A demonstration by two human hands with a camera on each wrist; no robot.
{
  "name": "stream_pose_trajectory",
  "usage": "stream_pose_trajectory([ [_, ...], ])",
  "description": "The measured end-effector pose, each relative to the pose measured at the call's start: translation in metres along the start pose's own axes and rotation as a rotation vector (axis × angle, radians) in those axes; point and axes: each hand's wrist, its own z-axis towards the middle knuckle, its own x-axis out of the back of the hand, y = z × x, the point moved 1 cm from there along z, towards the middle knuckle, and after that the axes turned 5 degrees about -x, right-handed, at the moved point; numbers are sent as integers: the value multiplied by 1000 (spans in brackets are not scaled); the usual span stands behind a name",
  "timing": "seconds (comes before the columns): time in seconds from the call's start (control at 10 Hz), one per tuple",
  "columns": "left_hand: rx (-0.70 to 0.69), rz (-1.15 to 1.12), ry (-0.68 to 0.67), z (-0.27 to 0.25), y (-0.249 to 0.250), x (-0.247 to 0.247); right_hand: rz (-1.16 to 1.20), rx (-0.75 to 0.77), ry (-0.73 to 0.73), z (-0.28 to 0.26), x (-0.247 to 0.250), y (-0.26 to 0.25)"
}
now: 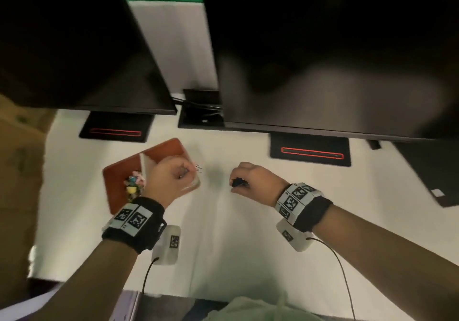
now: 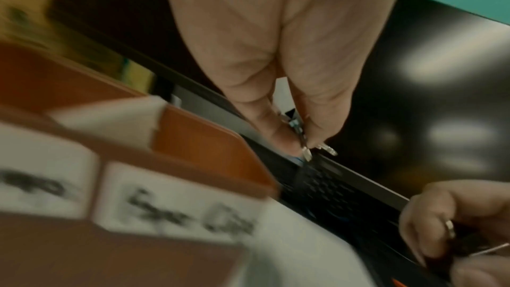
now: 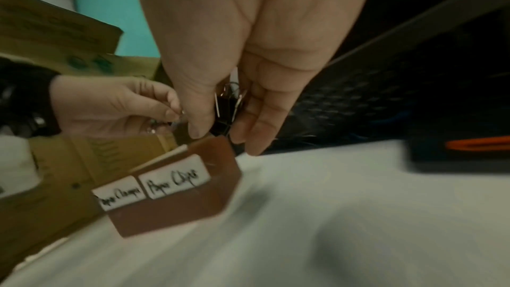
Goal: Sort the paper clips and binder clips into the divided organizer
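Observation:
A brown divided organizer [image 1: 116, 171] [image 3: 176, 215] sits on the white desk; its front carries two white labels [image 3: 173, 180]. Its left compartment holds several coloured binder clips [image 1: 134, 184]. My left hand [image 1: 173, 176] [image 2: 300, 141] hovers over the right compartment and pinches silver paper clips [image 1: 198, 168] [image 2: 306, 152] between thumb and fingers. To the right, above the bare desk, my right hand [image 1: 244, 180] [image 3: 220, 121] grips black binder clips [image 1: 239, 182] [image 3: 227, 104] with wire handles. The organizer's right compartment is mostly hidden by my left hand.
Two dark monitors [image 1: 335, 60] [image 1: 74, 42] hang over the back of the desk, their black stands [image 1: 310, 150] behind the hands. Cardboard boxes [image 1: 17, 159] stand at the left. A black block [image 1: 432, 171] lies at the right. The desk's front edge [image 1: 198, 293] is near my body.

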Motion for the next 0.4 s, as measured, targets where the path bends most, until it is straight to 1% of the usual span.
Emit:
stream_pose_trajectory([
  [0.1,113,33,106,-12,-37,55,14,107,-18,45,-13,-67],
  [0.2,199,17,149,-16,-71,84,26,122,-32,82,-28,-125],
  [0.3,260,-79,122,-12,-97,94,57,87,-50,110,-50,-161],
  [0.4,325,-85,128,-6,-107,99,85,45,-84,127,-65,-182],
])
